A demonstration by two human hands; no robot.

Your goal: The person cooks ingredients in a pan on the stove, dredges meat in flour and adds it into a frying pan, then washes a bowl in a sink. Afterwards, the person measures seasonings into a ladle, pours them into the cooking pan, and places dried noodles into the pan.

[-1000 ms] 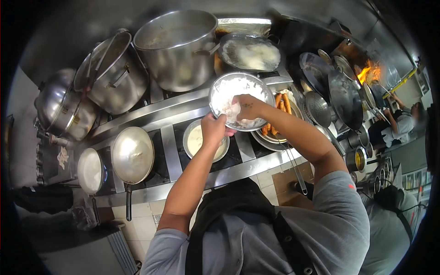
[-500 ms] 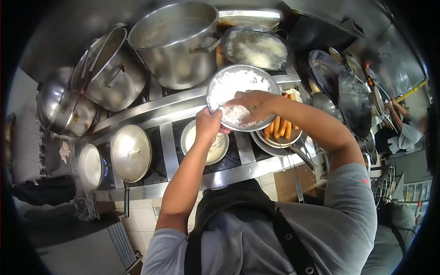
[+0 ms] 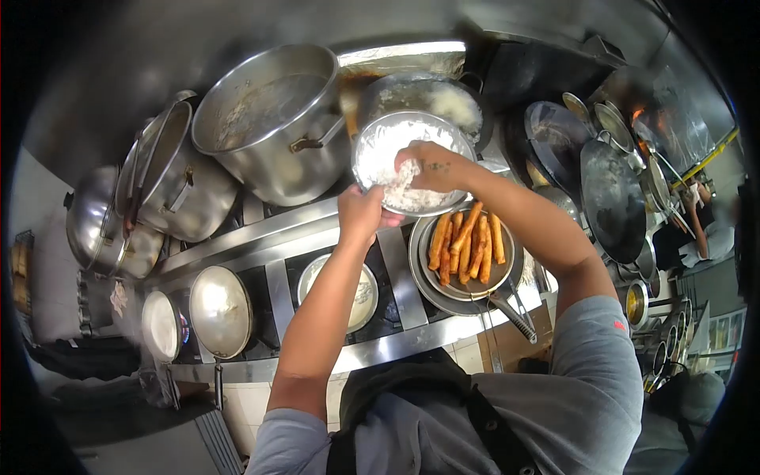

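From my remote seat I have the left hand (image 3: 362, 212) clamped on the near rim of a round silver metal bowl (image 3: 429, 210), held above the steel stovetop (image 3: 281, 301). Inside it, the right hand (image 3: 431, 165) has its fingers together on a lumpy, white-coated piece (image 3: 404, 182) amid loose white powder (image 3: 385, 144). I'd hold the bowl steady and press powder gently all round. Those fingertips are hidden, and what lies under the coating I can't make out. My left forearm (image 3: 323, 317) covers part of a round metal pan (image 3: 374, 294) of cream-coloured liquid (image 3: 362, 290); the bowl cuts across the dark round wok (image 3: 388, 95) behind.
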